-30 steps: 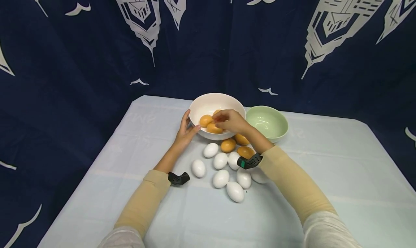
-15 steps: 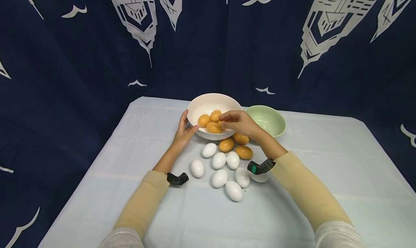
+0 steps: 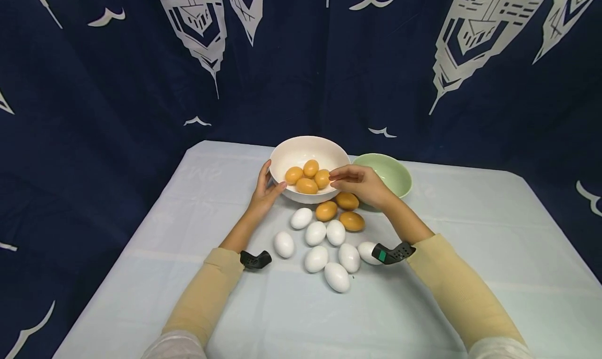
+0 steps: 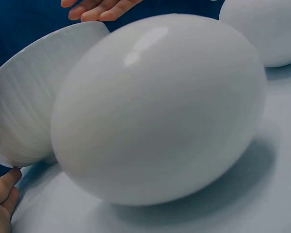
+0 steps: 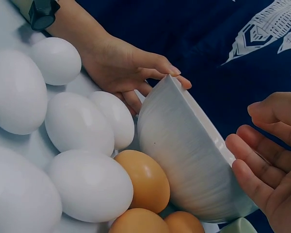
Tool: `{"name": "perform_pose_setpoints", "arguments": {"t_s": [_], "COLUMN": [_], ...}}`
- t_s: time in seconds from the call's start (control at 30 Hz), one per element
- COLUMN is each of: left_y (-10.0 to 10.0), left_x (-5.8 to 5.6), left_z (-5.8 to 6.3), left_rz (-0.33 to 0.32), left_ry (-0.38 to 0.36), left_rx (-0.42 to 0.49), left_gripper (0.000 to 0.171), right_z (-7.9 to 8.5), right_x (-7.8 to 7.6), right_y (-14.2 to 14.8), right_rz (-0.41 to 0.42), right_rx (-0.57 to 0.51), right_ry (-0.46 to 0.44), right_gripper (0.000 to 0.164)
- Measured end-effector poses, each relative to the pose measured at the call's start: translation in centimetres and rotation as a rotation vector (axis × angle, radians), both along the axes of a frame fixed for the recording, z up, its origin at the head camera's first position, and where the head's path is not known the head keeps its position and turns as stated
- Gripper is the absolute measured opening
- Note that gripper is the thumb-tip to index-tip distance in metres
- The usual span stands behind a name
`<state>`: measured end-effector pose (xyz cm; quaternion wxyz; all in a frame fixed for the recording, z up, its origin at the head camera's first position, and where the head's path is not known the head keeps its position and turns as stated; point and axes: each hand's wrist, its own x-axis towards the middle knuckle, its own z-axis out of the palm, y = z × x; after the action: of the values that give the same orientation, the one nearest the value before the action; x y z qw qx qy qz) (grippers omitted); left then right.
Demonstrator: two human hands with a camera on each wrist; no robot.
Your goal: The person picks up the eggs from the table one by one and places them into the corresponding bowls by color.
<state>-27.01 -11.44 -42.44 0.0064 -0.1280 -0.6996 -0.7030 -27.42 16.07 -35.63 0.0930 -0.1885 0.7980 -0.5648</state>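
Observation:
My left hand (image 3: 264, 196) holds the white bowl (image 3: 301, 148) by its left side, thumb at the rim and fingers along the outside. Several brown eggs (image 3: 307, 186) lie together inside it. At the bowl's right rim is my right hand (image 3: 364, 185), fingers loosely bent and nothing in its grasp, as the right wrist view also shows. Three more brown eggs (image 3: 351, 221) rest on the table just in front of the bowl. Nearer to me lie several white eggs (image 3: 337, 277); one white egg (image 4: 160, 111) fills much of the left wrist view.
A green bowl (image 3: 400, 181) stands right of the white bowl, partly behind my right hand. The table (image 3: 470, 228) has a pale cloth. Behind its far edge hangs a dark blue curtain (image 3: 291, 97) with white prints.
My right hand has drawn back from inside the white bowl to its right rim, letting go of a brown egg that now lies with the others. The left hand keeps its hold.

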Motion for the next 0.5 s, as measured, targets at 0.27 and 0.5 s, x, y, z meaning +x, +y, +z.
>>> {"name": "perform_pose_setpoints", "arguments": {"t_s": [0.27,0.5], "left_y": [0.0,-0.1], "left_x": [0.0,-1.4], "left_z": [-0.1,-2.0], "left_rz": [-0.007,0.02], "left_ry": [0.0,0.004], "left_rx": [0.005,-0.002], "left_gripper": [0.079,0.078], "right_z": [-0.6,-1.5], "right_x": [0.8,1.5], "right_y": [1.1,2.0], "right_rz": [0.019,0.026], "right_rx": [-0.067,-0.13], "right_ry": [-0.009,-0.033], "right_gripper": [0.033,0.035]}}
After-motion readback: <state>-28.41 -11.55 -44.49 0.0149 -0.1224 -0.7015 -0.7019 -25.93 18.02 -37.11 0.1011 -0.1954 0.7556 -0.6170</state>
